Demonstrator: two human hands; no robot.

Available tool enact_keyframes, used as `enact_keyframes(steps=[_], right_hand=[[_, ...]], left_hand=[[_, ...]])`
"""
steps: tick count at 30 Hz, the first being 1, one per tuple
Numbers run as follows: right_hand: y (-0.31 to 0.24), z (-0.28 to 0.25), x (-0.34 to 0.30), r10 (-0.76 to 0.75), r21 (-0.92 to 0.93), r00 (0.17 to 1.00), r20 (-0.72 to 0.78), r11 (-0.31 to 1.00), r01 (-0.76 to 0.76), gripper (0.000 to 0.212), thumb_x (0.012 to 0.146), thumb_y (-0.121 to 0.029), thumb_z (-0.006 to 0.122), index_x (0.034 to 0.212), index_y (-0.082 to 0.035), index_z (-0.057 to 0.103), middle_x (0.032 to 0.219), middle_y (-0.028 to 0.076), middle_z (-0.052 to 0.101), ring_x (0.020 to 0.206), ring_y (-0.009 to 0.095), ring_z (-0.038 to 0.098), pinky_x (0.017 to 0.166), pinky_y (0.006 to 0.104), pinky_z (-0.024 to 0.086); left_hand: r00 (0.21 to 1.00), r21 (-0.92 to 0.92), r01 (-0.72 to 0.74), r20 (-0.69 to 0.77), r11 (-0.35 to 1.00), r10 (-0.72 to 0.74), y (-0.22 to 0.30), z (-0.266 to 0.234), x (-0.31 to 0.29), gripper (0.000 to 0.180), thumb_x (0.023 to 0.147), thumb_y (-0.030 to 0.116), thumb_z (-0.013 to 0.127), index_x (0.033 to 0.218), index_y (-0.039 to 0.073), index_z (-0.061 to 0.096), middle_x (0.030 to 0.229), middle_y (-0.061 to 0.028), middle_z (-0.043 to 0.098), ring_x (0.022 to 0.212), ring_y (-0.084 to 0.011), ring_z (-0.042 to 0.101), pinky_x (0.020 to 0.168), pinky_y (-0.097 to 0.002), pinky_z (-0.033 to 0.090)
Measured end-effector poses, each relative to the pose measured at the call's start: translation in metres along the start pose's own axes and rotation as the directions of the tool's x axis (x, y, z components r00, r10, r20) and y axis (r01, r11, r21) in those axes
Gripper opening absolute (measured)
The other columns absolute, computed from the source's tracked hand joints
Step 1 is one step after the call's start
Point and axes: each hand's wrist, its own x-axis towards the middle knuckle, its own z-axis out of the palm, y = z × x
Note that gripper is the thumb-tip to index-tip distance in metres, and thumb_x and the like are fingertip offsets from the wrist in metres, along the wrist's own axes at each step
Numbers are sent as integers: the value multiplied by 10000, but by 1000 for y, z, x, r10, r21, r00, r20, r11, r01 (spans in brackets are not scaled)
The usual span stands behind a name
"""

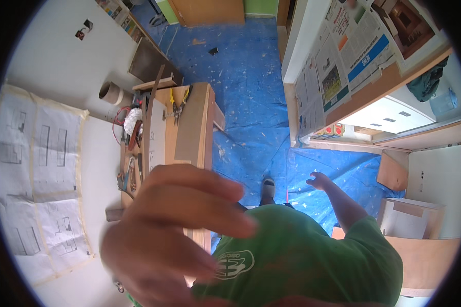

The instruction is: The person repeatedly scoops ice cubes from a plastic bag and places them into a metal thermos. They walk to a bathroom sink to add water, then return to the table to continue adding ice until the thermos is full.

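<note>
My left hand point(174, 220) is raised close to the camera and looks large and blurred. Its fingers are loosely bent and apart, and nothing shows in them. Behind it stands a narrow wooden workbench point(206, 117). Yellow-handled snips point(177, 106) lie on the bench top, beside a long thin wooden strip point(149, 117). Out to my right, my right hand point(318, 181) hangs over the blue floor sheet point(248, 66), fingers partly stretched out and holding nothing that I can see.
Tools and a white bundle point(133, 122) crowd the bench's left side near a round tube point(110, 93). Paper drawings point(41, 179) are taped to the left wall. Newspaper point(338, 56) covers a surface at right. A white box point(410, 219) stands at lower right.
</note>
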Motion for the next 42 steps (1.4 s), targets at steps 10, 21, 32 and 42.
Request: enact_keyframes(steps=[10, 21, 32, 42], right_hand=[[-228, -196, 142, -208, 444, 977, 47, 880, 166, 640, 910, -432, 744, 1435, -121, 551, 1471, 128, 520, 1139, 327, 649, 891, 421, 561], [-211, -363, 349, 52, 32, 994, 95, 998, -56, 536, 938, -396, 694, 1375, -122, 547, 1287, 135, 602, 1013, 357, 675, 861, 556, 547], [-290, -472, 631, 128, -59, 907, 401, 992, -114, 404, 849, -421, 775, 974, -38, 747, 849, 130, 730, 714, 269, 690, 681, 416, 575], [-708, -744, 908, -366, 204, 927, -86, 904, 376, 265, 878, -267, 747, 976, -23, 724, 786, 116, 685, 738, 228, 654, 669, 390, 519]], left_hand=[[130, -317, 929, -209, 193, -969, -423, -79, -198, 305, 933, 301, 630, 1154, 101, 695, 1037, -23, 727, 977, -141, 680, 829, -317, 483], [788, 248, 615, -236, 749, -568, -585, -213, 151, 178, 829, 72, 693, 1003, 50, 664, 1271, -157, 627, 1172, -274, 615, 982, -365, 481], [494, 195, 860, -548, 471, -675, -781, -327, 253, 199, 891, 110, 702, 1083, 62, 683, 1092, -88, 697, 1025, -245, 680, 918, -356, 510], [175, 623, 762, -463, -179, -869, -912, -391, 159, 258, 981, 210, 496, 1008, 96, 726, 1093, -188, 707, 1076, -359, 671, 921, -468, 535]])
